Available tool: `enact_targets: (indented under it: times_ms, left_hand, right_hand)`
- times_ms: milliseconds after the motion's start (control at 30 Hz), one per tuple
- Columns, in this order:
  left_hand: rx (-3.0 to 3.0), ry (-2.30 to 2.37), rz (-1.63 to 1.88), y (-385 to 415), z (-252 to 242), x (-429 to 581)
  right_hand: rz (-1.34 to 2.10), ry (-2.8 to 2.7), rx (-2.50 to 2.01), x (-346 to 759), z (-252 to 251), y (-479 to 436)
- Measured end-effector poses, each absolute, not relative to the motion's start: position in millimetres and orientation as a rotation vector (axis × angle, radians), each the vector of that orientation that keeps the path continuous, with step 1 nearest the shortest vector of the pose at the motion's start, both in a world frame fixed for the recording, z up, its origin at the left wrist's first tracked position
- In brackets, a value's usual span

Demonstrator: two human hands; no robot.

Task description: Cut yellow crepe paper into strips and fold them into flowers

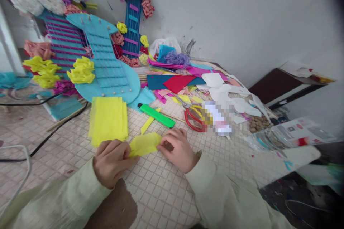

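A thin yellow fabric piece (145, 144) is stretched between my two hands, just above the table. My left hand (113, 159) pinches its left end, and my right hand (178, 149) pinches its right end between thumb and fingers. Right behind my left hand lies a stack of yellow fabric sheets (108, 120). A green utility knife (157, 115) rests beyond the held piece, on top of a narrow yellow strip (146, 124). Red-handled scissors (191, 114) lie behind my right hand.
A light-blue guitar-shaped board (106, 57) with strings and yellow fabric flowers (81, 70) leans at the back left. Coloured scraps, a red piece (178, 83) and white scraps (215, 87) cover the back. A plastic bottle (264, 137) lies at right; a black cable (60, 123) crosses the left.
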State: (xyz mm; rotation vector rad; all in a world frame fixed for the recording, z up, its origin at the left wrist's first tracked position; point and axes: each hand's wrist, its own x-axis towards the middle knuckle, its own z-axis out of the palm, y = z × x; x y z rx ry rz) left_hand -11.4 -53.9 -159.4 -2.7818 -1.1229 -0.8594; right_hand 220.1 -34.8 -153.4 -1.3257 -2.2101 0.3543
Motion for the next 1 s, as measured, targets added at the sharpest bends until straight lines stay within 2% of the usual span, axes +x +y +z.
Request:
enact_targets:
  times_ms: [500, 700, 1000]
  left_hand:
    - [-2.743, -1.055, -0.871, -60.1, -152.7, -11.4]
    - [-2.754, -1.042, -0.858, -62.2, -151.0, -8.4]
    - [-2.731, -1.102, -0.88, -63.3, -152.6, -8.3]
  right_hand:
    - [0.339, -2.194, -1.254, 220.1, -151.7, -37.5]
    - [0.159, -2.488, -0.985, 212.2, -144.7, -52.7]
    - [0.111, -2.659, -0.999, 203.8, -146.9, -58.5]
